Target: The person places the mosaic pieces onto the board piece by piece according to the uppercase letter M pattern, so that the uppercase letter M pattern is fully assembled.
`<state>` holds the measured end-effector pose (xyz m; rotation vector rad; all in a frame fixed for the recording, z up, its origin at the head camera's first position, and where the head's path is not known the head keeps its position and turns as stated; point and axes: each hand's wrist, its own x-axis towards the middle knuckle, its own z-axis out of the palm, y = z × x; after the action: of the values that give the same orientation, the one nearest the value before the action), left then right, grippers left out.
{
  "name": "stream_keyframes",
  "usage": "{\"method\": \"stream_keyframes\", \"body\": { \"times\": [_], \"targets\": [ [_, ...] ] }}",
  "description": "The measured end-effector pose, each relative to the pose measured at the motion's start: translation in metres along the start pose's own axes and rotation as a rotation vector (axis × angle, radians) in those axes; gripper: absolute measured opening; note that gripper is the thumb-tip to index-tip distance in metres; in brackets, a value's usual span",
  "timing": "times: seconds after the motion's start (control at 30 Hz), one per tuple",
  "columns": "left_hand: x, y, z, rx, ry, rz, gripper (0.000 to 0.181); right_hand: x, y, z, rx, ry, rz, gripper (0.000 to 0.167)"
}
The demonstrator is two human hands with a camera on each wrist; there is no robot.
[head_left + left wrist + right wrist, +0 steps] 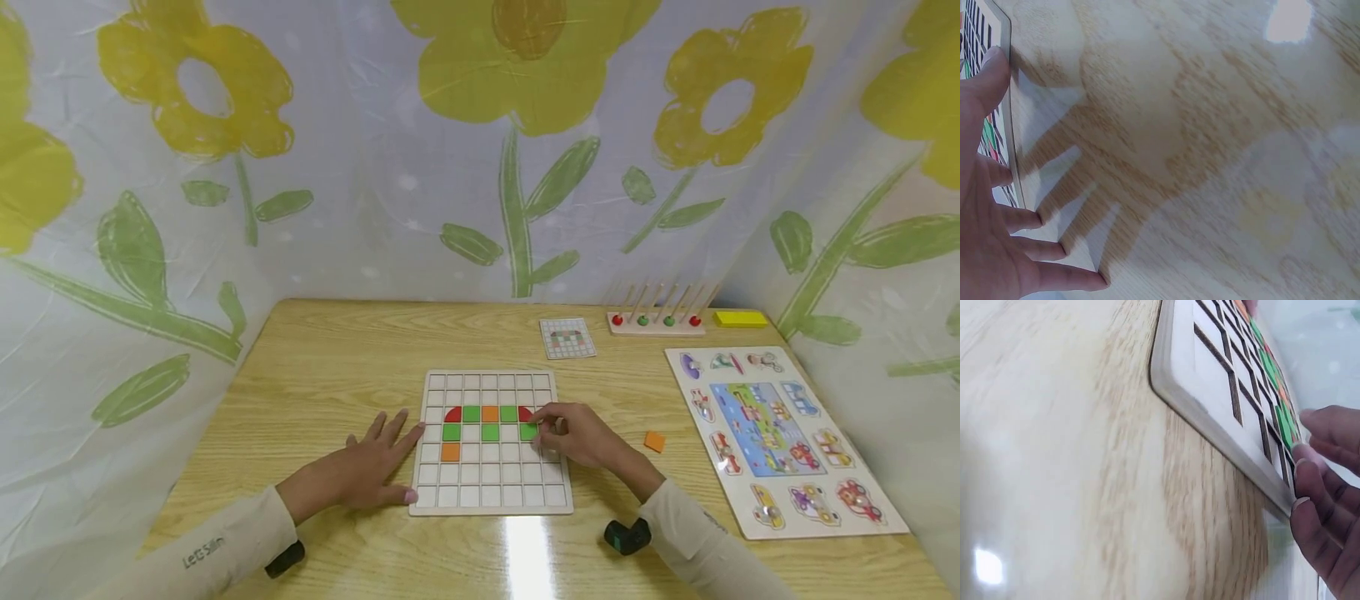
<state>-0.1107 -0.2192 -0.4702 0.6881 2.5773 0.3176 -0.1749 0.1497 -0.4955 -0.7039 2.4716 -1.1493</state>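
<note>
A white wooden grid board [491, 510] lies flat on the table with colored tiles in its cells. Its upper row shows a rounded red tile [453, 415] at the left, green and orange tiles [490, 414] between, and another red tile [524, 413] at the right. Below are green tiles and one orange tile [450, 452]. My left hand [372, 468] is spread along the board's left edge, fingers straight, thumb at the lower corner. At the right side, my right hand [576, 433] has its bent index finger and thumb slightly apart beside the right green tile [528, 432]; no held piece shows.
A loose orange tile [655, 441] lies right of my right hand. Behind the board is a small pattern card [567, 338]. A peg stand with beads [656, 329], a yellow block [740, 319] and a vehicle picture puzzle [787, 442] are at the right.
</note>
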Motion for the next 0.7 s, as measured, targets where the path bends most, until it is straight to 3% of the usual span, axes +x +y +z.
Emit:
{"method": "stream_keyframes", "body": {
  "times": [0.5, 0.7],
  "targets": [
    [0.001, -0.001, 0.0, 0.003, -0.005, 0.0, 0.098, -0.023, 0.013, -0.011, 0.006, 0.037, 0.005, 0.019],
    [0.002, -0.001, 0.0, 0.006, -0.01, -0.002, 0.098, -0.035, 0.019, -0.014, -0.019, 0.055, -0.034, 0.019]
  ]
}}
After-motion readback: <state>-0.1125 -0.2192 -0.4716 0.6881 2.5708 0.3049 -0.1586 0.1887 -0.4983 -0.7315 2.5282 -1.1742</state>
